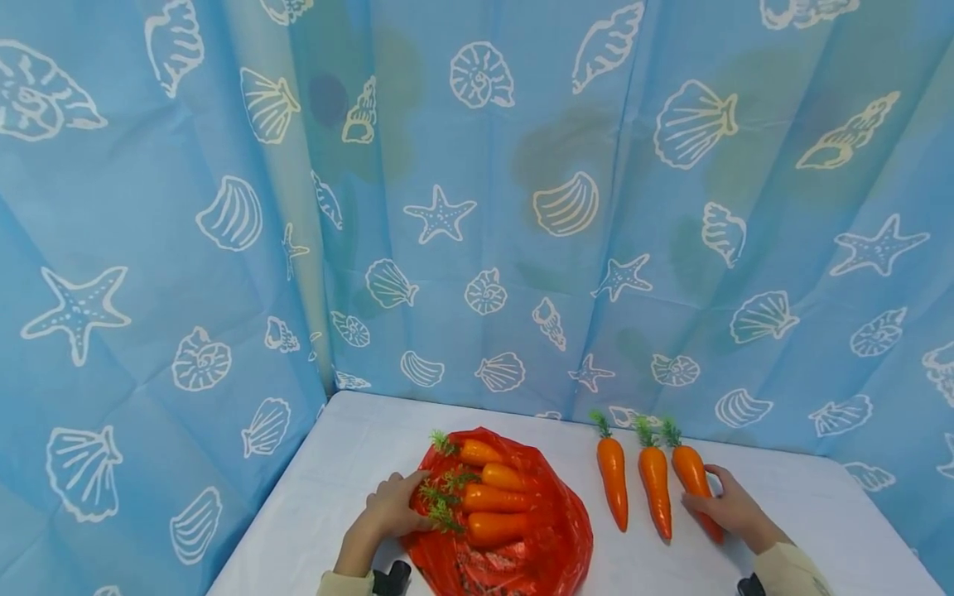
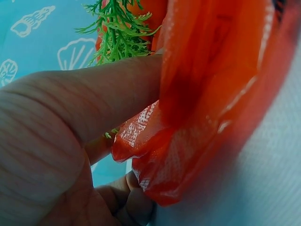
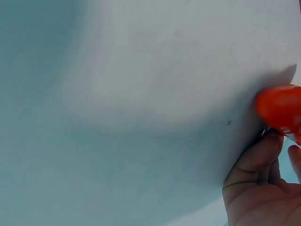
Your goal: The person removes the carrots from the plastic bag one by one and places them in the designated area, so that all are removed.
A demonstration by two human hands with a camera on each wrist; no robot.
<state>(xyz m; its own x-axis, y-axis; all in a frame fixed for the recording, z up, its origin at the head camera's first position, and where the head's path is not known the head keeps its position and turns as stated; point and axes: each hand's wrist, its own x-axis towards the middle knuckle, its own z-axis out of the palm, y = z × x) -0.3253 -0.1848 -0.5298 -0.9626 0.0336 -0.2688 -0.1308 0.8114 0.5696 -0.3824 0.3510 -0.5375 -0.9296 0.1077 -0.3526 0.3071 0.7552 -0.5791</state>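
A red plastic bag (image 1: 574, 530) lies on the table with several orange carrots (image 1: 495, 498) with green tops in its opening. My left hand (image 1: 395, 507) grips the bag's left edge; in the left wrist view the thumb of the hand (image 2: 80, 108) lies against the red film (image 2: 160, 155). Three carrots lie side by side to the right of the bag. Around the rightmost carrot (image 1: 690, 470) my right hand (image 1: 734, 507) curls thumb and fingers. The right wrist view shows the hand (image 3: 263, 188) beside one end of that carrot (image 3: 282, 108).
The left carrot (image 1: 613, 476) and the middle carrot (image 1: 655, 488) lie between the bag and my right hand, tops toward the back. A white cloth covers the table (image 1: 358, 430). Behind and to the left hangs a blue curtain (image 1: 447, 348) with shell patterns.
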